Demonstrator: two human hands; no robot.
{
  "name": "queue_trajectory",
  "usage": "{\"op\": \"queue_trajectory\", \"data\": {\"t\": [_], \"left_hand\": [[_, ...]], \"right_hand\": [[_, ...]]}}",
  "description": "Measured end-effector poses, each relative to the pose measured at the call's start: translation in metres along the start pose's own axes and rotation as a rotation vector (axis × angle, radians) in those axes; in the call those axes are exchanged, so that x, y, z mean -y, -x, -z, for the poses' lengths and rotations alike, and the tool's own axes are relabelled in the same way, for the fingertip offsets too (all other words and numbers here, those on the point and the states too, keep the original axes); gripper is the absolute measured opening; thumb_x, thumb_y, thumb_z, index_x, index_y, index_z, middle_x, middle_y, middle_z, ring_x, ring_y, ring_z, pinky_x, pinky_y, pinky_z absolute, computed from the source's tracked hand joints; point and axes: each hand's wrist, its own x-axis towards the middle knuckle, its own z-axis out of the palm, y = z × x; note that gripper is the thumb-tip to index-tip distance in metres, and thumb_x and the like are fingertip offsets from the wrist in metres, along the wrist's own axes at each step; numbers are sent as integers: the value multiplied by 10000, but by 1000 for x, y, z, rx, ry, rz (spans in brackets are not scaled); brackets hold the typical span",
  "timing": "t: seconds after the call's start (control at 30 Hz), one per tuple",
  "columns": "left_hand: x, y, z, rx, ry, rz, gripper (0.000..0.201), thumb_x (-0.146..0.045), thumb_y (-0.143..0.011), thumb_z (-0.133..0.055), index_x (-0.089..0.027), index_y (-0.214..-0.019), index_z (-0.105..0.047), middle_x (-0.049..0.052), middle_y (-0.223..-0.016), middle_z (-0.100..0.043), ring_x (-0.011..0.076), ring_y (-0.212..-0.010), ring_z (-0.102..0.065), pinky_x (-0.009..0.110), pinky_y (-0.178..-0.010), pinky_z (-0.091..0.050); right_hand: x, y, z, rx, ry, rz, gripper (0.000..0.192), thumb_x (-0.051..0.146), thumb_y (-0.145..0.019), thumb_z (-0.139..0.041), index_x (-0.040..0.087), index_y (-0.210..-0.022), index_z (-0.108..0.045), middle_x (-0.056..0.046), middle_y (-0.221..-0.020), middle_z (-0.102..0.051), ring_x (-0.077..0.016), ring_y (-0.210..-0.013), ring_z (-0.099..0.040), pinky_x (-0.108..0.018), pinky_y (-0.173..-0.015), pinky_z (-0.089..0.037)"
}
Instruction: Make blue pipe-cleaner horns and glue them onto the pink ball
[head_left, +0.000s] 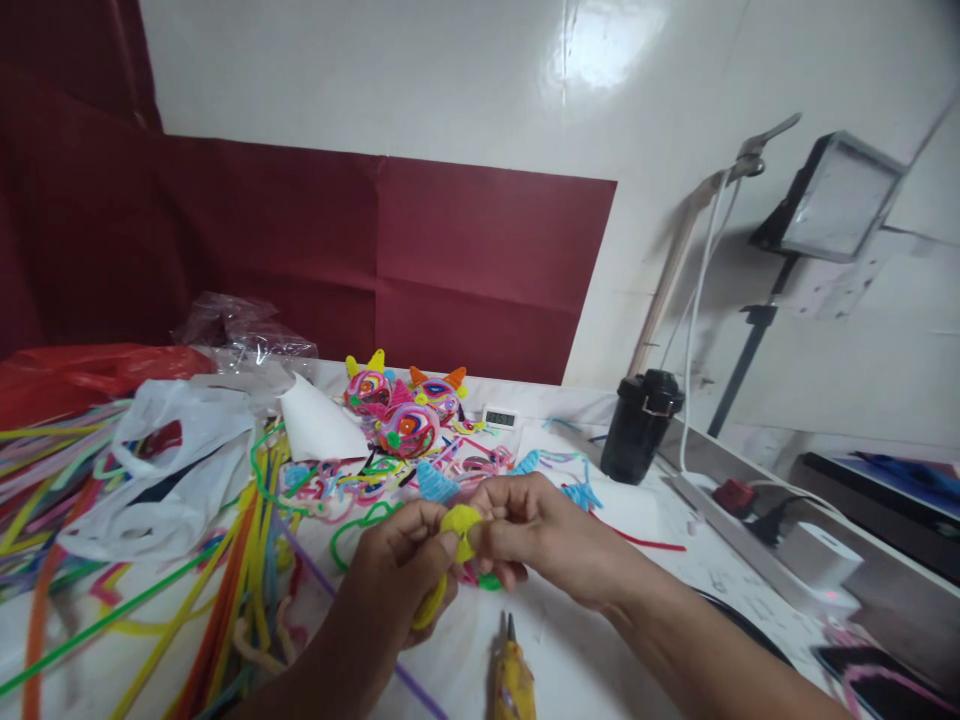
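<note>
Fingers [450, 545] of both hands are pinched onto the same little yellow coil [460, 524], right in the middle of the shot, held just above the desk [585, 640]. Left hand [397, 580] has it between thumb and forefinger, with a yellow tail of the same fuzzy wire [429, 605] running down under the palm. Right hand [536, 535] grips the coil from the other side, fingers curled in tight, so both hands touch at the coil.

Stuff around them: a glue gun [512, 680] lies on the desk just below the hands, nozzle pointing up toward them. Left of the hands is a big loose spread of pipe cleaners [225, 590] in green, orange, yellow and pink, and a white plastic bag [176, 470] sits on top of some of them. Behind the hands there's a tangle of curled bits [457, 465], then three round multicoloured balls [409, 425] with little yellow and orange horns. A small digital clock [500, 417] stands just beside those. Off to the right is a black jar [640, 425], and further right a white power strip [739, 535] with plugs in it along the desk edge. A red bag [67, 375] sits at the far left, with dark red paper [450, 270] on the wall behind.
</note>
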Motion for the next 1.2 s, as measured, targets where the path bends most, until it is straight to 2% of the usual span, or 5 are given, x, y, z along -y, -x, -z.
{"op": "queue_trajectory", "data": {"t": [0.33,0.57,0.77,1.0,1.2], "left_hand": [[2,-1,0,-79,21,1,199,-295,-702,-638,-190,-693,-469,-101,-466,-453,-2,-312,-235,120,-310,-123],[4,-2,0,-77,-17,0,211,-291,-677,-671,-179,-683,-492,-120,-401,-398,0,-303,-240,117,-312,-147],[3,-1,0,-69,-45,12,222,-311,-676,-677,-181,-683,-498,-112,-384,-412,4,-295,-236,124,-312,-142],[2,-3,-1,-85,-68,26,220,-288,-651,-682,-184,-653,-488,-112,-388,-412,2,-298,-234,120,-313,-149],[4,-3,-1,-90,-98,29,201,-274,-657,-664,-179,-645,-487,-109,-384,-414,1,-297,-233,118,-313,-154]], "right_hand": [[-3,-5,-3,-66,-117,-10,115,236,-637,-640,152,-697,-588,60,-467,-548,-42,-355,-413,-166,-369,-281],[-2,-5,-9,-98,-184,-4,182,235,-577,-704,140,-662,-573,76,-456,-492,-26,-366,-326,-177,-374,-237],[-6,-6,-6,-47,-151,-3,108,205,-623,-638,149,-677,-563,76,-471,-470,-26,-377,-302,-181,-380,-216],[-4,-4,-5,-9,-75,22,137,244,-646,-631,156,-684,-533,67,-479,-462,-37,-399,-300,-188,-397,-201],[0,-1,-5,-35,16,36,153,242,-643,-644,156,-661,-518,39,-532,-516,-52,-446,-360,-195,-430,-239]]}}
